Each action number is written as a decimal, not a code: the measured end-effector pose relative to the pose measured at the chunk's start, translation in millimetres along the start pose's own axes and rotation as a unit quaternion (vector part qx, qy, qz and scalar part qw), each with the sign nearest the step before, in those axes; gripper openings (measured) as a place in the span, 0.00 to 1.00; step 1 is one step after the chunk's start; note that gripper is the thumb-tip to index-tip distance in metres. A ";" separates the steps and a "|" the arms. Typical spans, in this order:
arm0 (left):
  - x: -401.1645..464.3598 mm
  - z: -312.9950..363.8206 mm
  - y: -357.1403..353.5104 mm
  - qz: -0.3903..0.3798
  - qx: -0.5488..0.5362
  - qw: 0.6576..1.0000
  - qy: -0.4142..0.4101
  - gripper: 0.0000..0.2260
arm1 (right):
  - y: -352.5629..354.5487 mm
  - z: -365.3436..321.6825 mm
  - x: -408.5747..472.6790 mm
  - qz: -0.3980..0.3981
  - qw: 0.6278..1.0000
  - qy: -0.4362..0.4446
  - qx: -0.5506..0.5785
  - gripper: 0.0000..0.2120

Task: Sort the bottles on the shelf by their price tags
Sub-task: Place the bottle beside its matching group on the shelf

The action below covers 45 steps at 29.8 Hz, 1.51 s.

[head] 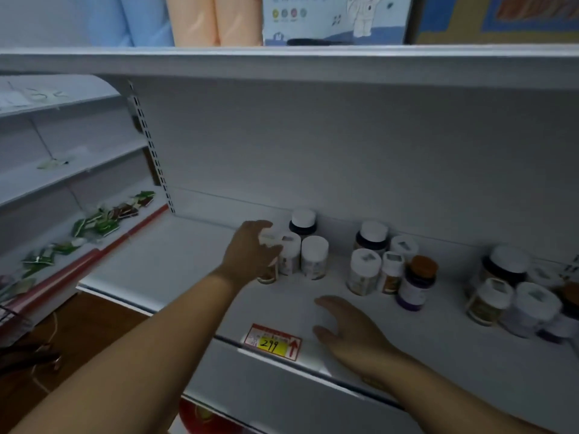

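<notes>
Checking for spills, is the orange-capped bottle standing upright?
Upright: the orange-capped bottle stands on its base on the shelf, cap on top.

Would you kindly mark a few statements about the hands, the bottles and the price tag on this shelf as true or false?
1. The left hand holds a white-capped bottle in the leftmost group. True.
2. The right hand grips the orange-capped purple bottle. False: it is open over the white shelf, holding nothing, apart from that bottle.
3. The yellow and red price tag on the shelf's front edge reads 299. True.
4. Every bottle has a white cap. False: that purple bottle's cap is orange.
5. The price tag lies to the right of the right hand. False: it lies to its left.
</notes>
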<state>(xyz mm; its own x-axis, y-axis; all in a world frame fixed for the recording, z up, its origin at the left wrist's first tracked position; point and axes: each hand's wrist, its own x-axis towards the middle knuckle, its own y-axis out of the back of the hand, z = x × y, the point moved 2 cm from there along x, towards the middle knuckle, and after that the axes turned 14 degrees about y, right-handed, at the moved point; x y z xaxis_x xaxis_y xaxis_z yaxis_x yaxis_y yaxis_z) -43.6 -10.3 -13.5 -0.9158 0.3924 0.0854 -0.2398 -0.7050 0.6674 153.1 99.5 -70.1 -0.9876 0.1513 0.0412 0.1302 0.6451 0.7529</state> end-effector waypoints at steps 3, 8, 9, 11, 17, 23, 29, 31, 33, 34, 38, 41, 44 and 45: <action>17.2 -19.2 -4.5 -0.109 0.044 0.993 0.016 0.20 | -5.0 -5.3 6.0 0.029 0.999 -0.002 0.023 0.24; 18.7 -20.3 9.8 -0.050 0.012 0.999 -0.002 0.16 | -6.0 -12.0 14.0 0.009 1.000 0.002 -0.007 0.27; 16.2 -15.7 16.1 -0.058 -0.025 0.998 0.001 0.15 | -4.9 -15.0 15.7 0.010 1.000 0.006 0.003 0.29; 5.3 3.7 25.9 -0.132 -0.095 0.987 -0.005 0.12 | 3.1 -24.5 20.4 0.039 0.996 0.008 0.076 0.33; -49.6 80.8 -10.5 -0.252 -0.113 0.960 -0.032 0.02 | 61.1 -23.4 -11.7 0.123 0.979 0.051 0.157 0.08; -110.5 172.4 -101.4 -0.339 -0.127 0.931 -0.045 0.02 | 133.6 44.7 -121.4 0.173 0.972 -0.017 0.159 0.19; -198.2 283.2 -221.0 -0.420 -0.119 0.896 -0.085 0.03 | 211.6 121.3 -263.7 0.236 0.953 -0.115 0.148 0.13; -227.5 311.6 -253.2 -0.443 -0.087 0.883 -0.126 0.04 | 229.9 143.1 -306.4 0.249 0.948 -0.130 0.147 0.08; -252.5 333.6 -277.7 -0.437 -0.050 0.882 -0.168 0.09 | 244.1 162.8 -338.4 0.252 0.949 -0.141 0.123 0.06; -261.4 341.0 -285.6 -0.421 -0.028 0.886 -0.193 0.12 | 248.4 170.9 -348.0 0.249 0.953 -0.140 0.106 0.08; -279.5 349.5 -297.9 -0.346 0.064 0.898 -0.263 0.15 | 250.5 189.3 -350.4 0.202 0.970 -0.121 0.065 0.15; -275.7 337.3 -298.8 -0.335 0.068 0.909 -0.239 0.15 | 240.8 198.6 -333.6 0.183 0.975 -0.121 0.040 0.13; -273.9 318.5 -303.1 -0.327 0.077 0.920 -0.202 0.15 | 226.3 209.2 -321.4 0.169 0.976 -0.129 0.049 0.08; -274.8 311.7 -306.2 -0.324 0.084 0.923 -0.192 0.15 | 220.9 213.0 -318.8 0.157 0.978 -0.129 0.041 0.09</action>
<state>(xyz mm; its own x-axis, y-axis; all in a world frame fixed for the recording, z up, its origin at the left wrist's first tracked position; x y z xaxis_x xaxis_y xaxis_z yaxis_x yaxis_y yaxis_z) 381.9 281.9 -10.8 -0.4090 0.9021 -0.1377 -0.6146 -0.1608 0.7723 515.3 353.3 -56.9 -0.8440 0.5293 0.0870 0.4412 0.5928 0.6738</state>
